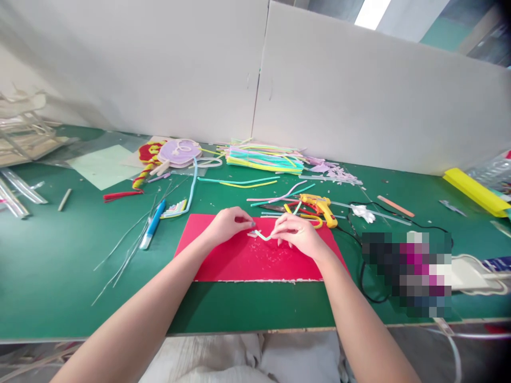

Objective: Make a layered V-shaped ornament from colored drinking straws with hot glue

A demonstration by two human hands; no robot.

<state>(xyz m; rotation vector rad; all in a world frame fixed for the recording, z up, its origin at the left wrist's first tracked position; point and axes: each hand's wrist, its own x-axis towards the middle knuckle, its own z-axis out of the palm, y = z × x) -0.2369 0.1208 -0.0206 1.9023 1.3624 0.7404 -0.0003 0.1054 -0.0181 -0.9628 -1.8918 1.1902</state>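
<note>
Both my hands are over a red board [231, 266] scattered with pale crumbs. In my right hand [297, 233], pinched between thumb and fingers, is a pale mint pipe cleaner [264, 238]. It is bent, with one end pointing toward my left hand. My left hand [229, 226] has its fingertips drawn together just beside that end; whatever lies between them is too small to make out. Under the left fingertips sits a small whitish piece [253, 233] on the board. Just behind the right hand lie a yellow glue gun [319, 205] and yellow-handled pliers [313, 219].
Behind the board lies a bundle of pastel pipe cleaners [263, 159], with loose ones in front. To the left are a blue cutter knife [154, 226], thin wires [128, 255] and a lilac round craft piece [179, 152]. A black cord [361, 282] runs along the right. Partition panels [179, 69] stand behind.
</note>
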